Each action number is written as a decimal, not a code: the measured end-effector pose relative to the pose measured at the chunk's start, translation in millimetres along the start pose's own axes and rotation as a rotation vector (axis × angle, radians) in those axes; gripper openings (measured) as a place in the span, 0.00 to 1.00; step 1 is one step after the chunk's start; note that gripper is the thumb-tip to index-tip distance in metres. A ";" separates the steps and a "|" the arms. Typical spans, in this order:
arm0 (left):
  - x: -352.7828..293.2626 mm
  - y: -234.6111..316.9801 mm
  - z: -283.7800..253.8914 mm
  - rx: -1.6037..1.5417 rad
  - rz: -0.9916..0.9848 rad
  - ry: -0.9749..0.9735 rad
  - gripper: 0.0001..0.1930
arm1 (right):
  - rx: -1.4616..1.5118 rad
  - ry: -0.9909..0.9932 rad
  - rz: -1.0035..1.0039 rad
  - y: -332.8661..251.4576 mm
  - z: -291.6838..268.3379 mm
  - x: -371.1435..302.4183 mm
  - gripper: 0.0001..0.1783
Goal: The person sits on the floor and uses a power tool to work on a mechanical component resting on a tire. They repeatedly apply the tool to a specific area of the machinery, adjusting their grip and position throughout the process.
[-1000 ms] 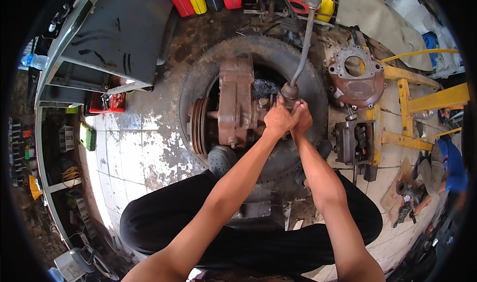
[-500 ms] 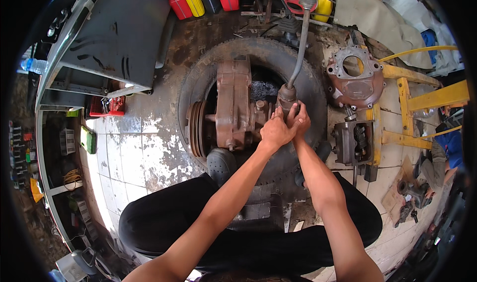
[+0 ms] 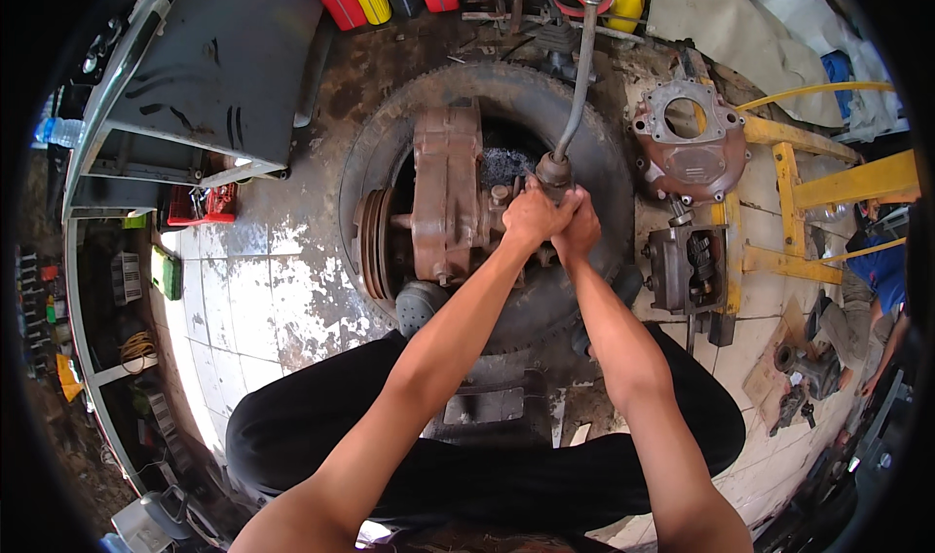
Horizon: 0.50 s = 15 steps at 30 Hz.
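Observation:
A rusty brown gearbox (image 3: 446, 197) lies inside a large tyre (image 3: 390, 114) on the floor in front of me. A long grey gear lever (image 3: 581, 76) rises from a rusty round housing (image 3: 554, 172) on the gearbox's right side and leans away from me. My left hand (image 3: 531, 214) is closed around the near left side of that housing. From the right, my right hand (image 3: 579, 229) is closed against it, touching the left hand. Both sets of fingertips are partly hidden. A grooved pulley (image 3: 374, 246) sits at the gearbox's left end.
To the right stand a brown bell housing (image 3: 690, 144), an open gear case (image 3: 687, 268) and a yellow metal frame (image 3: 813, 188). A grey cabinet (image 3: 214, 66) is at the left, coloured jugs (image 3: 341, 2) at the back. Another person (image 3: 881, 270) works at the far right.
My hands have shifted slightly away from me, up to the lever's housing, the left one most. The whole view has moved a little. The lever keeps about the same lean.

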<state>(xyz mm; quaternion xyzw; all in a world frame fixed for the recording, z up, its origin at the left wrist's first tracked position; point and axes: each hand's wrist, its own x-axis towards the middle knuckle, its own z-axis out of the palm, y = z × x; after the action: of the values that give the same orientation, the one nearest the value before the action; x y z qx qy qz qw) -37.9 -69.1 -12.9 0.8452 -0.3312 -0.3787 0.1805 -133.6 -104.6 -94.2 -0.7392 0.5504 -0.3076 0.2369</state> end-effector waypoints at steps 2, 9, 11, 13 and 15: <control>-13.8 -18.3 29.8 0.109 0.217 0.255 0.59 | 0.052 0.054 -0.008 4.0 3.6 1.7 0.19; -7.2 13.6 -14.3 -0.051 -0.061 -0.096 0.57 | -0.008 0.008 0.021 5.2 1.2 -7.8 0.18; -20.2 -0.6 10.7 0.028 0.143 0.150 0.58 | 0.004 0.041 0.006 5.3 3.4 1.2 0.18; -25.9 -35.4 45.9 0.191 0.400 0.468 0.60 | 0.029 0.068 -0.017 -2.3 9.8 2.3 0.17; -14.8 -27.7 35.6 0.083 0.235 0.316 0.60 | 0.034 0.020 0.027 -3.3 6.7 -2.6 0.17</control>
<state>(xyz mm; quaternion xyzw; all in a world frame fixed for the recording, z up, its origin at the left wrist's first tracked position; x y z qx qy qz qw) -60.6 -40.9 -43.7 0.8563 -0.4106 -0.2037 0.2380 -127.1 -101.1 -97.1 -0.7245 0.5571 -0.3213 0.2481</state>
